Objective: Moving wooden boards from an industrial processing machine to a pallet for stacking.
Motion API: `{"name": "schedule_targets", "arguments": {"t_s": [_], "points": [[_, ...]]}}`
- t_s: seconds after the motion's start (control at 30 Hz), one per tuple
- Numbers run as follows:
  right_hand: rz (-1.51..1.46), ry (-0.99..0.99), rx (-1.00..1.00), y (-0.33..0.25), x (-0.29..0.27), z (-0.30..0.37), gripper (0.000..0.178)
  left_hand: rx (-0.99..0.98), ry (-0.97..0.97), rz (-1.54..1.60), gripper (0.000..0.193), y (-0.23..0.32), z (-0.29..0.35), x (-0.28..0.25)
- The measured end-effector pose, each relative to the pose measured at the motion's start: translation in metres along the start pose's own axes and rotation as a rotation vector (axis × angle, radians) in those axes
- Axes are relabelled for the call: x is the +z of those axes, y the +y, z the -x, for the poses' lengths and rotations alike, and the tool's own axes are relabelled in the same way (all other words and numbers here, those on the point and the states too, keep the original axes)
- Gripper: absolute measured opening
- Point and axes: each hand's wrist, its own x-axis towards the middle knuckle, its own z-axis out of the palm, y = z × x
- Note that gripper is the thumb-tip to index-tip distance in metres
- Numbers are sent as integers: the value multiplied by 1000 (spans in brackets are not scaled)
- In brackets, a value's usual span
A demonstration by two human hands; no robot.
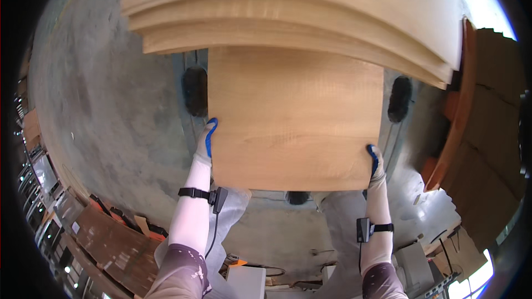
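Note:
A flat, light-brown wood-grain panel (293,119) lies in front of me, its near edge close to my legs. My left hand (208,135), in a white and blue glove, grips the panel's left edge with the thumb over the top. On the right edge, a little nearer to me, my right hand (375,160) holds on in the same kind of glove. The fingers beneath the panel are hidden. Above the panel's far end, a stack of similar wood-grain boards (288,19) overhangs and covers it.
Dark oval pads (195,91) stand on both sides of the panel. An orange frame (460,111) with brown cardboard (490,133) rises at the right. At the lower left lie brown boards (111,241). Grey concrete floor (122,94) stretches along the left.

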Motion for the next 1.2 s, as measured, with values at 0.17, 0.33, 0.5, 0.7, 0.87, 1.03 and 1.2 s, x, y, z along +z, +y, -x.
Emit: {"name": "schedule_targets", "arguments": {"t_s": [0.17,0.33,0.5,0.7,0.87,1.03,1.2], "points": [[397,444,-323,37,-36,-40,66,231,350,-385,65,-44,-1,-72],[-235,446,35,94,-54,-7,55,-39,742,-195,65,-133,25,-36],[-449,290,-173,103,-14,-34,48,246,373,310,62,-137,1,15],[-579,199,-101,103,15,-36,43,237,263,181,68,-113,11,16],[-294,418,257,80,-89,-6,50,-192,696,261,92,-134,16,50],[43,515,257,60,-45,124,41,-204,577,-510,96,-101,114,130],[332,527,80,3,-41,300,22,-175,616,-819,57,-59,176,225]]}}
